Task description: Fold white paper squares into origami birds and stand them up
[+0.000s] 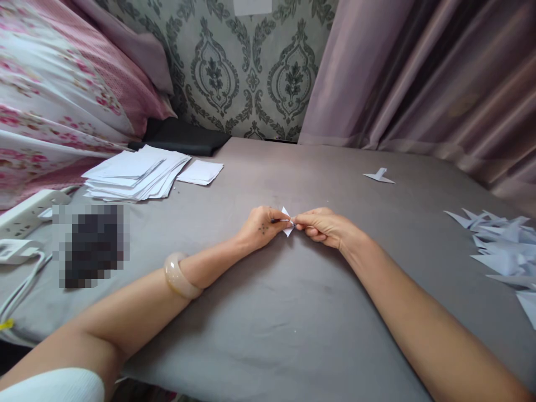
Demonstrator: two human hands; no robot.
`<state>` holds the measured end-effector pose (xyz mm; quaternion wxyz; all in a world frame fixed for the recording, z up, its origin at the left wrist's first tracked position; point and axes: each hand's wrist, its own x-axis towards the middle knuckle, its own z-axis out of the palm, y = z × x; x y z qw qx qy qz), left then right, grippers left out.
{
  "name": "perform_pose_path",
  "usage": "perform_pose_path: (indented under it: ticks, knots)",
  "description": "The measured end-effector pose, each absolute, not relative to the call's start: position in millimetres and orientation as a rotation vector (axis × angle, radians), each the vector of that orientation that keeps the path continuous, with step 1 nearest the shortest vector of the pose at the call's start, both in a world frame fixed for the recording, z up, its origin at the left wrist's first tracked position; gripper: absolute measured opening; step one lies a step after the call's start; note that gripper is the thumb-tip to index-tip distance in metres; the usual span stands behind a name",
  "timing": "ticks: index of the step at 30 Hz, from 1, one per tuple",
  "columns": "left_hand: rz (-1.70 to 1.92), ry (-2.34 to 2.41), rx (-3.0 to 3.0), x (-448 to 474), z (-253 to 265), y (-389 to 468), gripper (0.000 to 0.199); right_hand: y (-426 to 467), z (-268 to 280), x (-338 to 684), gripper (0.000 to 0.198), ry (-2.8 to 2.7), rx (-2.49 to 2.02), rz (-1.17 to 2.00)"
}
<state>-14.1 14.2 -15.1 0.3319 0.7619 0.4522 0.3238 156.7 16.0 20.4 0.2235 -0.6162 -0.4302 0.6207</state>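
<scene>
A small folded piece of white paper [288,231] is pinched between my two hands above the middle of the grey surface. Its pointed white corners stick out above and below the fingers. My left hand [262,226] is closed on its left side, with thumb and forefinger pressed together. On the right side my right hand [329,226] grips it with the fingertips, the other fingers curled in. Most of the paper's middle is covered by the fingers.
Stacked white sheets [129,173] lie at the back left beside a smaller paper stack [201,172]. One folded paper shape [379,176] rests at the back right; a pile of folded papers [505,245] lies far right. A power strip [31,212] sits at the left edge.
</scene>
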Motion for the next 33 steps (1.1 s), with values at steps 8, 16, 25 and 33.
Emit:
perform_pose_path:
  ticks: [8, 16, 25, 33]
  knots:
    - [0.878, 1.218, 1.929, -12.4, -14.9, 11.9, 0.019, 23.5, 16.9, 163.5, 0.016, -1.171, -1.67, 1.75]
    - [0.872, 1.215, 2.001, -10.9, -12.3, 9.2, 0.017, 24.0, 13.1, 162.5, 0.017, -1.19, -1.693, 1.68]
    - [0.897, 1.327, 1.837, -6.3, -12.9, 9.5, 0.021, 23.1, 14.7, 162.0, 0.018, -1.134, -1.631, 1.676]
    - [1.108, 1.574, 1.77, -6.7, -17.4, 25.2, 0.02, 23.3, 4.0, 160.4, 0.01, -1.037, -1.498, 1.443]
